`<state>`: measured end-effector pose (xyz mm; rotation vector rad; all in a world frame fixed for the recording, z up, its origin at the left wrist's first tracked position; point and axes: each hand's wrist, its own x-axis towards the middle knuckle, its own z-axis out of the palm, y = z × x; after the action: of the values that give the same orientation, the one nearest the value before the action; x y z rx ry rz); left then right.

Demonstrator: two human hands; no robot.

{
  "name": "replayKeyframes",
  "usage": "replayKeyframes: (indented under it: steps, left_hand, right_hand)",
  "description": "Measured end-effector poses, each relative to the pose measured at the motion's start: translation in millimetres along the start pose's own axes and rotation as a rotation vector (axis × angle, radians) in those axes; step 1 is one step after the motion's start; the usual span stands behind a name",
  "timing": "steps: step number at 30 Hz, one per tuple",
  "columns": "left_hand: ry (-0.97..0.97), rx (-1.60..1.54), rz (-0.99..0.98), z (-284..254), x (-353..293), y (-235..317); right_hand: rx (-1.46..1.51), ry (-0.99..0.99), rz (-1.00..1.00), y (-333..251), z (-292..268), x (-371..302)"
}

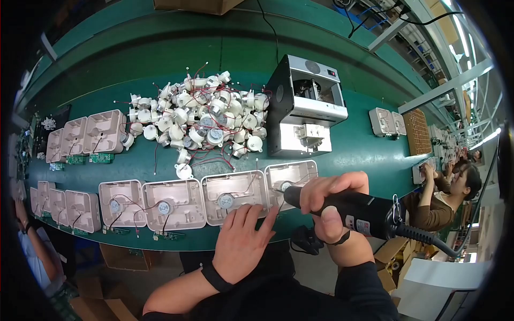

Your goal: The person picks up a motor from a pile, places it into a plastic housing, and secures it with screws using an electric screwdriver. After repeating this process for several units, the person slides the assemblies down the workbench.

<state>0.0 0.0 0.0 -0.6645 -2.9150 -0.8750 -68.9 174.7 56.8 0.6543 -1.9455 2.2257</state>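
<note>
My right hand (334, 206) is wrapped round a black corded electric screwdriver (377, 214), tilted with its nose pointing left. The nose reaches down over a small round motor (285, 185) inside the rightmost pinkish-white plastic housing (292, 167); whether the bit touches a screw is too small to tell. Fingers spread, my left hand (243, 238) rests at the near edges of that housing and its left neighbour (217, 184), which holds another motor (226, 201). Further left in the row, two more housings (174, 187) hold motors (164, 207) with red and black wires.
Behind the row lies a large heap of white wired motors (201, 115). A black and silver machine (308, 109) stands to its right. More housings (101, 131) and green circuit boards (100, 158) are at the left. A co-worker (450, 198) sits at the right.
</note>
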Motion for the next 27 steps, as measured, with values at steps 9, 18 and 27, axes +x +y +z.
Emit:
replayKeyframes:
  steps: [9,18,27]
  left_hand:
    - [0.004,-0.026,-0.001,7,6,0]
    - [0.020,-0.048,0.016,11,11,-2]
    - [-0.018,0.005,-0.022,11,1,-3]
  right_hand:
    - [-0.025,0.028,0.005,-6,3,-3]
    - [-0.065,-0.133,-0.132,9,-8,-3]
    - [-0.074,0.001,-0.057,23,10,-1]
